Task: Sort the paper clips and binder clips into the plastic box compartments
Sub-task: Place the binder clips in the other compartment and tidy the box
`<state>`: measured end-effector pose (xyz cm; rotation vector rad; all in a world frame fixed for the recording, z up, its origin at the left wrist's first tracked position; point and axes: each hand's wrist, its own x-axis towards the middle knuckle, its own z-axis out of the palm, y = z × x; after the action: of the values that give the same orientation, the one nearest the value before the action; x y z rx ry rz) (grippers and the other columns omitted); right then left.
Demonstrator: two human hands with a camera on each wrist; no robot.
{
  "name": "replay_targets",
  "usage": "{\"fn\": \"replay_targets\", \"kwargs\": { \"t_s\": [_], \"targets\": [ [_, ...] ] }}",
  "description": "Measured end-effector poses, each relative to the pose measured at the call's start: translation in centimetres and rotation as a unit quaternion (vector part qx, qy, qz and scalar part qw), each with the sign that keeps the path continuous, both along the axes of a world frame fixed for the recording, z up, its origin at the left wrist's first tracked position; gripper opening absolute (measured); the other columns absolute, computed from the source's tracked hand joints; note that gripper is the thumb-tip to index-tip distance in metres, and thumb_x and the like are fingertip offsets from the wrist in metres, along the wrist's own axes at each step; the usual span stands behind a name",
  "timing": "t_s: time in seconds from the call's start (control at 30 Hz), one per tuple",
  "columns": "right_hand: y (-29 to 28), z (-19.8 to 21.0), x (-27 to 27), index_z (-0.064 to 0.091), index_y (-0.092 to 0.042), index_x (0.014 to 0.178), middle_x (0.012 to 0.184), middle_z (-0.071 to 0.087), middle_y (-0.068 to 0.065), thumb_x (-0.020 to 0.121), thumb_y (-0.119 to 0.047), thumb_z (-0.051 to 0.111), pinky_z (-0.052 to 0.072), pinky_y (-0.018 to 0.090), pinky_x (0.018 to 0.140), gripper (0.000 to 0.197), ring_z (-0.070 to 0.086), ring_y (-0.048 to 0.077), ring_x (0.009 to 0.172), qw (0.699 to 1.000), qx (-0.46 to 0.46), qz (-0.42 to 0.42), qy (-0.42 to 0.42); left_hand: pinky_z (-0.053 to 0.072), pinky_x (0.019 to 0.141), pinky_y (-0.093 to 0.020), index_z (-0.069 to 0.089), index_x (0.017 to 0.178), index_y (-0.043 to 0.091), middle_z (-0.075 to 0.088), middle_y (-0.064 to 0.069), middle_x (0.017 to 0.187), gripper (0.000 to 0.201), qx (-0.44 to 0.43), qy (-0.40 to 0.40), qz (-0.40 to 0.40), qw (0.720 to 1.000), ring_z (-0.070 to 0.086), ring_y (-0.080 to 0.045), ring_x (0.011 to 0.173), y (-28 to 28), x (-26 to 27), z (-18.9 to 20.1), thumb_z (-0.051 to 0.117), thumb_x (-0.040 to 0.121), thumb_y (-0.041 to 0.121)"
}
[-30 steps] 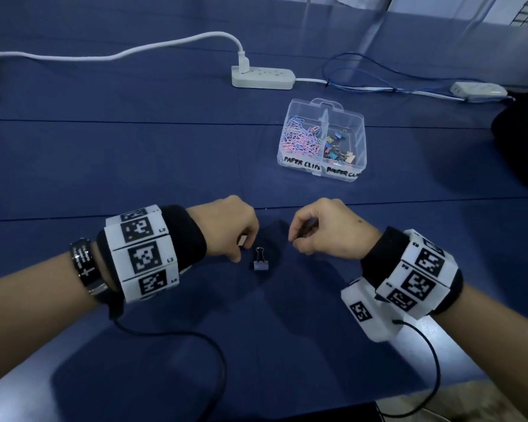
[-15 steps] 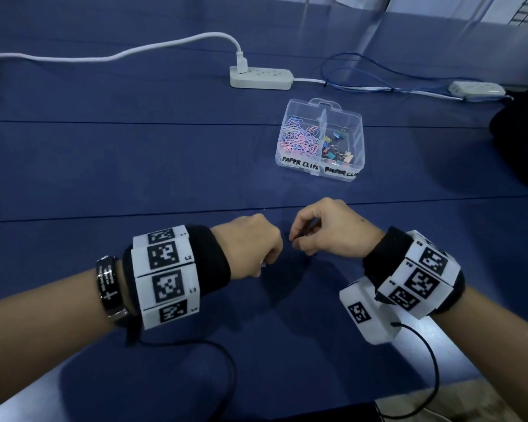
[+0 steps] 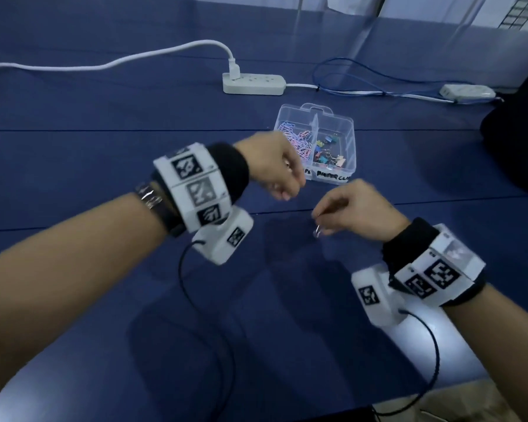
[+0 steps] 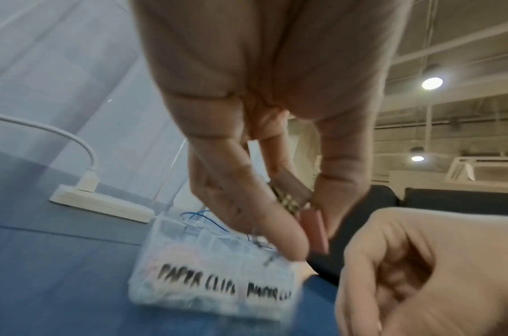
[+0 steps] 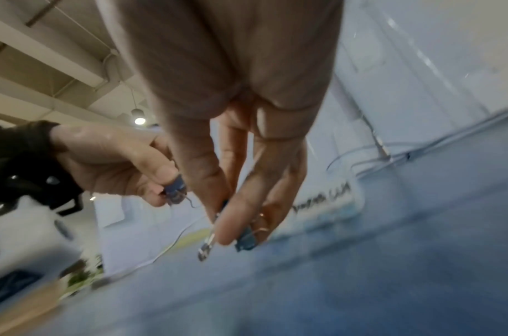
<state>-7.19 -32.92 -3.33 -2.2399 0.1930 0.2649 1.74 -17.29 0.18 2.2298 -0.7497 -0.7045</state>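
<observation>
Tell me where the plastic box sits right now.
In the head view the plastic box sits on the blue table, right of centre, just beyond the left hand and before the white power strip.

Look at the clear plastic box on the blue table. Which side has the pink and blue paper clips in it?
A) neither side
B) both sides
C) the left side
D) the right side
C: in the head view the left compartment of the plastic box holds the tangle of pink and blue paper clips, while the right compartment holds the chunkier binder clips.
</observation>
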Motion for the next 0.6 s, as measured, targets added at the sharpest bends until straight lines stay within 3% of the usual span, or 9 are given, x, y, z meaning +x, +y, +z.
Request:
{"fn": "replay_targets", "kwargs": {
  "t_s": [0.07, 0.13, 0.2, 0.27, 0.37, 0.43, 0.5, 0.53, 0.6],
  "targets": [
    [-1.8, 1.2, 1.4, 0.065, -0.016, 0.063, 0.053, 0.064, -0.002, 0.073, 0.010, 0.065, 0.056, 0.018, 0.059, 0.027, 0.061, 0.008, 0.046, 0.996, -0.003, -0.058, -0.064, 0.052, 0.048, -0.010, 0.064, 0.060, 0.020, 0.059, 0.009, 0.038, 0.026, -0.053, -0.003, 0.046, 0.998, 0.054, 0.003, 0.035, -2.2, 1.5, 0.6, 0.067, 0.071, -0.003],
    [-3.4, 2.3, 3.4, 0.068, -0.010, 0.070, 0.060, 0.062, 0.002, 0.073, 0.009, 0.066, 0.056, 0.017, 0.058, 0.020, 0.059, 0.003, 0.044, 0.985, -0.009, -0.111, -0.132, 0.055, 0.051, -0.013, 0.063, 0.058, 0.020, 0.059, 0.011, 0.041, 0.026, -0.103, -0.008, 0.100, 0.990, 0.055, 0.003, 0.037, -4.5, 2.8, 0.8, 0.067, 0.071, -0.002],
    [-4.5, 2.9, 5.4, 0.068, 0.000, 0.083, 0.063, 0.060, 0.003, 0.074, 0.010, 0.065, 0.055, 0.014, 0.054, 0.014, 0.057, 0.000, 0.040, 0.971, 0.003, -0.154, -0.181, 0.059, 0.057, -0.020, 0.062, 0.058, 0.016, 0.061, 0.002, 0.055, 0.025, -0.148, 0.023, 0.156, 0.976, 0.061, -0.007, 0.049, -6.6, 3.8, 0.4, 0.065, 0.074, -0.003],
    [-5.3, 2.7, 7.1, 0.067, 0.002, 0.084, 0.064, 0.058, 0.005, 0.075, 0.009, 0.064, 0.056, 0.016, 0.054, 0.011, 0.056, -0.002, 0.037, 0.960, 0.005, -0.195, -0.203, 0.061, 0.071, -0.034, 0.062, 0.060, 0.011, 0.063, -0.008, 0.066, 0.022, -0.163, 0.043, 0.192, 0.967, 0.066, -0.022, 0.066, -8.4, 4.7, -0.4, 0.063, 0.077, -0.003],
    [-5.8, 1.7, 8.9, 0.066, 0.005, 0.084, 0.062, 0.055, 0.003, 0.077, 0.010, 0.062, 0.054, 0.013, 0.050, 0.009, 0.054, -0.003, 0.034, 0.949, 0.011, -0.241, -0.202, 0.057, 0.083, -0.041, 0.060, 0.066, 0.006, 0.063, -0.014, 0.071, 0.018, -0.164, 0.089, 0.196, 0.963, 0.066, -0.027, 0.080, -10.4, 5.7, -1.7, 0.058, 0.082, 0.000],
    [-5.7, 1.2, 9.5, 0.066, 0.008, 0.087, 0.061, 0.055, 0.001, 0.077, 0.012, 0.060, 0.051, 0.009, 0.047, 0.012, 0.054, -0.005, 0.034, 0.949, 0.021, -0.241, -0.203, 0.059, 0.071, -0.035, 0.060, 0.072, 0.004, 0.062, -0.015, 0.072, 0.016, -0.150, 0.114, 0.168, 0.968, 0.067, -0.026, 0.070, -11.0, 5.8, -1.9, 0.054, 0.087, 0.003],
    [-5.8, 0.7, 9.7, 0.067, 0.007, 0.089, 0.064, 0.057, 0.002, 0.077, 0.013, 0.059, 0.049, 0.007, 0.047, 0.015, 0.055, -0.007, 0.037, 0.949, 0.020, -0.234, -0.209, 0.055, 0.047, -0.027, 0.054, 0.071, 0.007, 0.056, -0.012, 0.069, 0.024, -0.162, 0.157, 0.139, 0.964, 0.059, -0.017, 0.051, -11.2, 5.6, -1.9, 0.044, 0.091, -0.003],
    [-5.8, 0.5, 9.8, 0.067, 0.006, 0.090, 0.067, 0.059, 0.004, 0.077, 0.012, 0.060, 0.050, 0.008, 0.051, 0.015, 0.057, -0.006, 0.042, 0.950, 0.013, -0.230, -0.210, 0.053, 0.043, -0.025, 0.051, 0.071, 0.009, 0.052, -0.010, 0.069, 0.028, -0.161, 0.173, 0.126, 0.963, 0.056, -0.015, 0.051, -11.1, 5.4, -1.7, 0.038, 0.092, -0.006],
    [-5.9, 0.1, 9.8, 0.068, 0.004, 0.088, 0.078, 0.063, 0.010, 0.077, 0.008, 0.062, 0.057, 0.024, 0.070, 0.014, 0.063, 0.007, 0.063, 0.953, 0.009, -0.223, -0.204, 0.054, 0.046, -0.025, 0.048, 0.087, 0.010, 0.049, -0.008, 0.073, 0.025, -0.148, 0.189, 0.092, 0.966, 0.053, -0.016, 0.060, -10.7, 5.4, -1.6, 0.034, 0.092, -0.009]
  ]
}}
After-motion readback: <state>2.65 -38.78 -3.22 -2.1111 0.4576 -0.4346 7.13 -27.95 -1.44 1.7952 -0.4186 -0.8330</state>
